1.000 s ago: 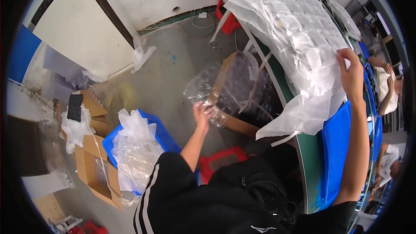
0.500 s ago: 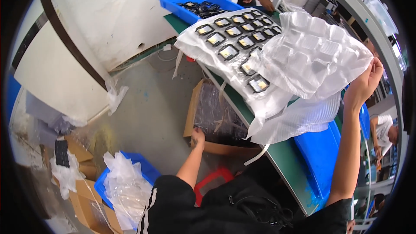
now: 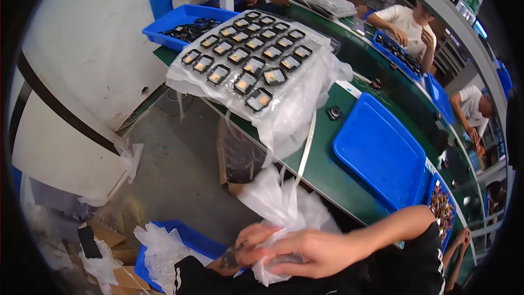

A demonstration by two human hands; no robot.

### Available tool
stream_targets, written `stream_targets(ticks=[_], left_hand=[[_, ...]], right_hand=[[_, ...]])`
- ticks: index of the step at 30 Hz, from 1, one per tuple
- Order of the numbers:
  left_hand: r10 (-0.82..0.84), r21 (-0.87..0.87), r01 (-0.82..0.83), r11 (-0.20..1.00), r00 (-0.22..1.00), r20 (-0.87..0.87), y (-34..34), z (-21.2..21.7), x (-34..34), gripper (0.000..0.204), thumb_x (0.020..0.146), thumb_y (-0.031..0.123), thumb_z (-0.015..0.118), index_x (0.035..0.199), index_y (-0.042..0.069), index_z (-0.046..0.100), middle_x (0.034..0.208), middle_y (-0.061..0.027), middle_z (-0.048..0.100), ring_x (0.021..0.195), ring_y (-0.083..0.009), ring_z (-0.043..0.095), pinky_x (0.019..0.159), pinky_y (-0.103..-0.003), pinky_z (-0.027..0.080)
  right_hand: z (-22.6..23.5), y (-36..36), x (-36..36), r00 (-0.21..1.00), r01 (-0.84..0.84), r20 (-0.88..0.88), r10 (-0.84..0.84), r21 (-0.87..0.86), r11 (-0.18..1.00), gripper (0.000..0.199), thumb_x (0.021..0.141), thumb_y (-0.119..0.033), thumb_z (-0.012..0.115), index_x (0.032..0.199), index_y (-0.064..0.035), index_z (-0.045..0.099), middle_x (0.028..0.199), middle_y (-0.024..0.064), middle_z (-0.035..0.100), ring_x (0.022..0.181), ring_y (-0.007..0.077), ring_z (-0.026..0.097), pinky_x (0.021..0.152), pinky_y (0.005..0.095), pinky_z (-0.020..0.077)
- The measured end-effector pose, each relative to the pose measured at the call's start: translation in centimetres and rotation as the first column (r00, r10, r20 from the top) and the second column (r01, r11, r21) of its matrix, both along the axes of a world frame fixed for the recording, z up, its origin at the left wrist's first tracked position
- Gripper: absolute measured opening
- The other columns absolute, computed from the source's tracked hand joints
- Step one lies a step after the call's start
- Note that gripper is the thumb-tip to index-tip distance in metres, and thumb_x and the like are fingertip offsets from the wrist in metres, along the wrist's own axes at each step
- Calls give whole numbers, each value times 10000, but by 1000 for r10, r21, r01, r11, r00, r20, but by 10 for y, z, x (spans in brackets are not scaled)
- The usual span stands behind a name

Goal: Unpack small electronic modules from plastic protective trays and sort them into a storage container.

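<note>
In front of my body, my left hand (image 3: pixel 252 243) and my right hand (image 3: pixel 316 252) are close together, both closed on a crumpled white foam packing sheet (image 3: pixel 275 199). The bunched sheet bulges out above and below my fingers, and parts of the fingers are hidden in it. Farther off, on the green bench (image 3: pixel 322 166), a white padded stack (image 3: pixel 180 76) carries rows of square black-framed parts (image 3: pixel 254 65) with pale yellow centres. White wrapping (image 3: pixel 297 117) hangs from the stack over the bench edge.
A blue tray (image 3: pixel 376 147) and a small black round part (image 3: pixel 334 113) lie on the bench. Behind the stack stands a blue bin (image 3: pixel 164 22) of black parts. Boxes and a blue bin (image 3: pixel 191 240) holding white wrapping are on the floor at left. People sit across the bench.
My right hand has pulled the white sheet off the black-framed parts and brought it down to my body. My left hand has left the floor box and now grips the sheet too.
</note>
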State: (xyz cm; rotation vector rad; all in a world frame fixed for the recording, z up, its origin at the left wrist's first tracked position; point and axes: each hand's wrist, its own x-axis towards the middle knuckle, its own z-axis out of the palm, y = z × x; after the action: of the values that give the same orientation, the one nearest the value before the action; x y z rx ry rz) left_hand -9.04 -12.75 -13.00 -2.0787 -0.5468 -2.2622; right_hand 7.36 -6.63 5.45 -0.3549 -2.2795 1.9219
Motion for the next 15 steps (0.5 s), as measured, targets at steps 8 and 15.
stream_targets(ticks=[8,15], left_hand=[[636,-509,-699,-502,101,-765,-184,-205,-167,602,727,74,677,1312,40,542,1241,-212,509,1181,-387,450,1027,-445,362],[418,-385,164,-908,407,-812,-340,-321,-180,1071,780,582,652,1559,106,92,1596,-230,101,1487,-384,42,1154,-590,174]], right_hand=[[-62,241,103,723,19,138,-677,976,219,481,868,-202,697,1267,32,565,1261,226,598,1185,350,565,1021,391,425],[-69,259,122,660,163,210,-721,897,411,504,776,-66,765,1238,20,583,1177,184,639,1089,279,611,972,373,459]])
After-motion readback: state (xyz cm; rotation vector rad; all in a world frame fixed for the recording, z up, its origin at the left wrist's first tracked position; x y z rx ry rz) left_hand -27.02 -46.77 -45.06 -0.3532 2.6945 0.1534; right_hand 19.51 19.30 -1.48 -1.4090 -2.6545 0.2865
